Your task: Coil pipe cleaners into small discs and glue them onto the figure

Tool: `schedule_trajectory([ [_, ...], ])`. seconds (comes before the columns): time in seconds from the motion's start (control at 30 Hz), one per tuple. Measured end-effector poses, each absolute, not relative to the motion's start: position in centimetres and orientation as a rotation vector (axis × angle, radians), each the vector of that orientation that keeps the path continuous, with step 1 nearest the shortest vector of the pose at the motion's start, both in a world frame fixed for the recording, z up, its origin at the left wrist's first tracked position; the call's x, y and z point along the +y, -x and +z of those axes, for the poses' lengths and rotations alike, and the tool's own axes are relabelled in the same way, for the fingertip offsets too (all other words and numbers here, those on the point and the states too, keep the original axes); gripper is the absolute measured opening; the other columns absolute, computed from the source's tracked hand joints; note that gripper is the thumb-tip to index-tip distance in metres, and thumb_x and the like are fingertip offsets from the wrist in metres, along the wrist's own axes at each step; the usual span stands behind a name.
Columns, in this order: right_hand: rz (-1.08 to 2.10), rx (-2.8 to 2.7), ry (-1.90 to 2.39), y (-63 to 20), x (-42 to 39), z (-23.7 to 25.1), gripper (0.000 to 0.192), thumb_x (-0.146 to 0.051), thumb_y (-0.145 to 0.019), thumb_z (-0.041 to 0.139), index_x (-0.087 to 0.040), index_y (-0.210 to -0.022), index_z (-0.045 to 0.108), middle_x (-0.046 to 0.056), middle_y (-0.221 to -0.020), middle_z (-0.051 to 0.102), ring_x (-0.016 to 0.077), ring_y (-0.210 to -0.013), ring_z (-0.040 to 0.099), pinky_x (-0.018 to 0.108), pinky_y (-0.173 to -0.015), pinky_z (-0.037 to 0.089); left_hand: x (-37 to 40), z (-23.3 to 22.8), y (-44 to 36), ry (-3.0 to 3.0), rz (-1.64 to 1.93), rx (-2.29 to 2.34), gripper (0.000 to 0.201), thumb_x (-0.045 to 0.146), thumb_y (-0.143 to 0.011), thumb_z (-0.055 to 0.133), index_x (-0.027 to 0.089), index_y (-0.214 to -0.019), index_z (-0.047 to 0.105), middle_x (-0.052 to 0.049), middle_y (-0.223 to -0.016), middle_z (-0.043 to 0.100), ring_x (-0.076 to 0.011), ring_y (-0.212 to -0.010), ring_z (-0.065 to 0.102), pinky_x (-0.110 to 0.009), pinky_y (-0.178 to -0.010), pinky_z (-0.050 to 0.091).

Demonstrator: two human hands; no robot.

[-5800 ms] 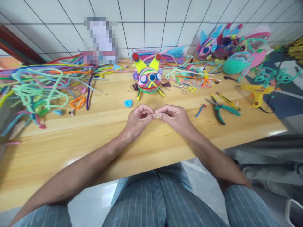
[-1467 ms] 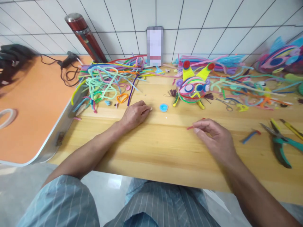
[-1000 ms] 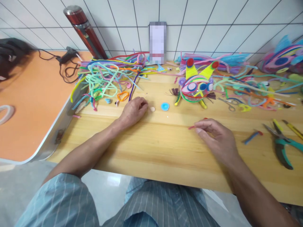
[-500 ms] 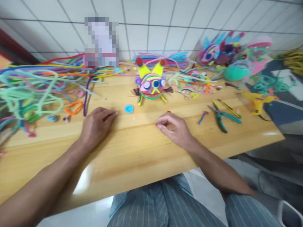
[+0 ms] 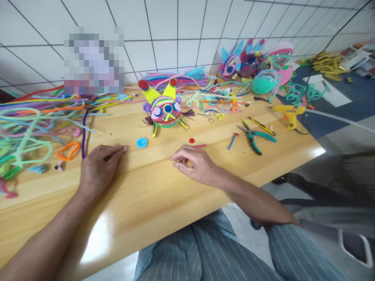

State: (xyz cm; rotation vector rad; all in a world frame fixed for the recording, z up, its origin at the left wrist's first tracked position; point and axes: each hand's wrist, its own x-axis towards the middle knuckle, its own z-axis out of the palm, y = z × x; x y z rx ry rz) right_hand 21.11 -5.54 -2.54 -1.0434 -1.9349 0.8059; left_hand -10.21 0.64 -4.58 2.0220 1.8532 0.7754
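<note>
My left hand rests on the wooden table, with thumb and fingertips pressed together. Whatever they may pinch does not show. A coiled light-blue disc lies just right of those fingertips. My right hand is curled loosely on its side, thumb apart from the fingers, and I see nothing between them. Close behind its knuckles are a small red disc and a short pink stick. Beyond both hands stands a colourful pipe-cleaner figure with yellow, red-tipped horns and round eyes.
To the right lie pliers, a yellow cutter, a blue stick with a red head and a yellow glue gun. Pipe cleaners heap at left. More figures stand against the tiled wall.
The view has swung to the right, so things sit further left. My right hand has shifted slightly towards me, uncovering the pink stick. My left hand keeps its pose.
</note>
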Motion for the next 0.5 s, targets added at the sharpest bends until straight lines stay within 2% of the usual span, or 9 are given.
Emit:
schedule_trajectory([
  [0.17, 0.811, -2.016, 1.001, -21.0, -5.6, -2.4, 0.008, -0.022, -0.099, 0.061, -0.020, -0.096, 0.068, 0.004, -0.094, 0.073, 0.0149, -0.082, 0.068, 0.029, -0.077, 0.055, 0.4, -2.9, 10.1, -1.977, 0.785, 1.869, 0.031, 0.050, -0.096, 0.059, 0.033, -0.116, 0.075, 0.000, -0.095, 0.072, -0.0183, -0.072, 0.061, -0.035, -0.072, 0.053],
  [0.27, 0.844, -2.073, 1.037, -20.6, -5.5, -2.0, 0.011, -0.022, -0.100, 0.059, -0.019, -0.099, 0.070, 0.005, -0.095, 0.075, 0.0155, -0.087, 0.070, 0.029, -0.081, 0.055, -2.4, -0.3, 8.5, -2.259, 0.931, 1.737, 0.031, 0.044, -0.098, 0.059, 0.036, -0.125, 0.071, -0.005, -0.107, 0.071, -0.0222, -0.080, 0.064, -0.037, -0.068, 0.054],
  [0.33, 0.878, -2.104, 1.061, -20.0, -5.6, -2.0, 0.013, -0.022, -0.101, 0.058, -0.021, -0.099, 0.071, 0.004, -0.098, 0.077, 0.0159, -0.092, 0.072, 0.029, -0.083, 0.056, -5.4, 1.3, 6.2, -2.529, 0.996, 1.446, 0.045, 0.034, -0.097, 0.063, 0.041, -0.141, 0.060, -0.010, -0.123, 0.069, -0.0284, -0.103, 0.069, -0.043, -0.082, 0.058],
  [0.4, 0.872, -2.077, 1.113, -19.2, -6.2, -2.3, 0.011, -0.027, -0.100, 0.062, -0.024, -0.096, 0.072, 0.001, -0.094, 0.078, 0.0164, -0.091, 0.074, 0.030, -0.083, 0.059, -8.1, 2.1, 3.0, -2.828, 0.998, 1.020, 0.059, 0.037, -0.093, 0.069, 0.043, -0.149, 0.052, -0.012, -0.129, 0.069, -0.0331, -0.118, 0.067, -0.050, -0.094, 0.056],
  [0.43, 0.845, -2.038, 1.160, -18.8, -6.9, -2.6, 0.009, -0.030, -0.098, 0.065, -0.027, -0.095, 0.073, 0.000, -0.091, 0.078, 0.0177, -0.090, 0.074, 0.033, -0.082, 0.061, -9.0, 2.1, 1.2, -2.946, 1.005, 0.729, 0.056, 0.043, -0.092, 0.070, 0.040, -0.146, 0.056, -0.011, -0.125, 0.072, -0.0332, -0.120, 0.067, -0.050, -0.098, 0.056],
  [0.5, 0.706, -1.889, 1.333, -18.1, -8.8, -3.3, 0.009, -0.038, -0.096, 0.069, -0.031, -0.098, 0.073, 0.001, -0.087, 0.077, 0.0215, -0.090, 0.075, 0.039, -0.084, 0.064, -9.8, 1.5, -1.9, -3.078, 0.933, 0.480, 0.049, 0.047, -0.093, 0.069, 0.027, -0.138, 0.063, -0.011, -0.124, 0.075, -0.0316, -0.122, 0.067, -0.048, -0.105, 0.053],
])
